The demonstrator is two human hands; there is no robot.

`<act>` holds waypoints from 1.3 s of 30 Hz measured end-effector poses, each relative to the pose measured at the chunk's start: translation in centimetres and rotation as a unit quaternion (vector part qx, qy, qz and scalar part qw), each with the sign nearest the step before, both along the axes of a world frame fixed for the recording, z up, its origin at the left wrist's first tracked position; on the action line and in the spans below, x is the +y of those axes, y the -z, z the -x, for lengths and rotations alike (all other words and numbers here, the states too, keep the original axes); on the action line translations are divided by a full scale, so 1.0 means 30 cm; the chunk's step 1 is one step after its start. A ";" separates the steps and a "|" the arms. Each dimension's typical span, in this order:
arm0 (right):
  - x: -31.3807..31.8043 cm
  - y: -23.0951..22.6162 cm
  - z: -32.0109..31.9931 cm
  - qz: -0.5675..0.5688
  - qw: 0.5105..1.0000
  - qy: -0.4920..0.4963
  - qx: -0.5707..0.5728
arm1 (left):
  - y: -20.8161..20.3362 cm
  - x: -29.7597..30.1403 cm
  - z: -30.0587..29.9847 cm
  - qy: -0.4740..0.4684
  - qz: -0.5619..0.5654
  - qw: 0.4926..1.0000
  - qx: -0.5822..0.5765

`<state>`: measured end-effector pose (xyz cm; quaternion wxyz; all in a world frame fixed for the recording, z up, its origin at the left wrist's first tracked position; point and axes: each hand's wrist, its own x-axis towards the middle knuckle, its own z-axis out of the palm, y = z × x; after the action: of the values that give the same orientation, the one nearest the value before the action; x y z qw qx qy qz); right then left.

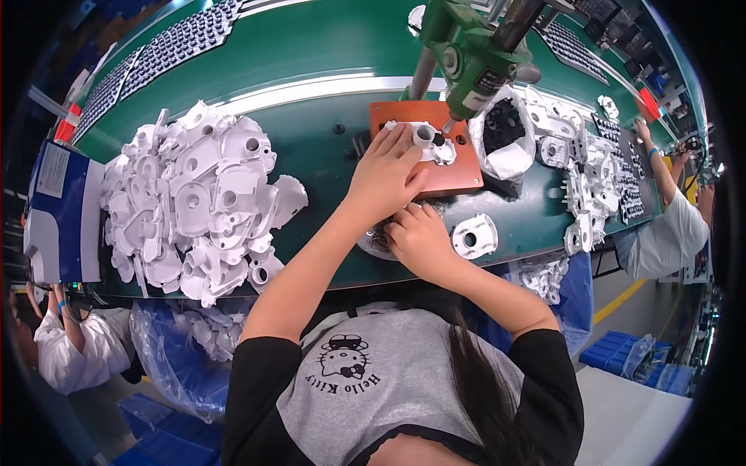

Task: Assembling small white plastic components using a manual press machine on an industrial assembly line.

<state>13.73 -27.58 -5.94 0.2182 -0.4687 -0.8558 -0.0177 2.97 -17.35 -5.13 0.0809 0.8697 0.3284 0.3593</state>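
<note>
My left hand [386, 172] lies over a white plastic housing [424, 135] on the orange fixture block [458, 175], its fingers bent down and holding the part's left side. The housing has a round tube, with a small black piece beside it. Above it hangs the head of a green press [475, 78], its tip close to the housing. Just in front of the block, my right hand [420, 239] reaches into a shallow dish [374, 242] of small metal pieces. Those fingers are drawn together, and whatever is between them is hidden.
A large heap of white housings [206, 186] covers the left of the green bench. Right of the fixture stand a white bag of black pieces [503, 128], more white parts [594, 182] and one loose housing [475, 236]. Blue-lined bins [183, 365] sit below. Co-workers are at both sides.
</note>
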 end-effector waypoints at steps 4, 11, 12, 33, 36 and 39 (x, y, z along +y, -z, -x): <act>0.005 0.013 -0.013 -0.015 1.000 -0.009 0.022 | -0.002 0.002 -0.001 -0.002 0.004 1.000 0.014; 0.006 -0.010 0.006 0.040 0.999 0.026 0.021 | 0.000 0.000 -0.001 0.002 0.002 1.000 0.001; 0.006 -0.011 0.007 0.038 0.999 0.025 0.013 | 0.002 0.000 -0.001 0.001 0.000 1.000 -0.001; 0.081 -0.167 -0.159 0.320 0.877 0.029 0.358 | -0.020 -0.007 0.007 0.002 0.029 1.000 0.012; 0.167 -0.186 -0.280 0.359 0.772 0.082 0.519 | -0.024 -0.006 0.012 0.002 0.027 0.999 0.025; 0.264 -0.183 -0.339 0.272 0.846 0.164 0.428 | -0.028 -0.006 0.007 0.000 0.032 0.999 0.037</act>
<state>23.89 -19.66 -0.46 0.4200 -0.6042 -0.5586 0.3827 2.77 -17.53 -4.29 0.0966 0.8794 0.3422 0.3166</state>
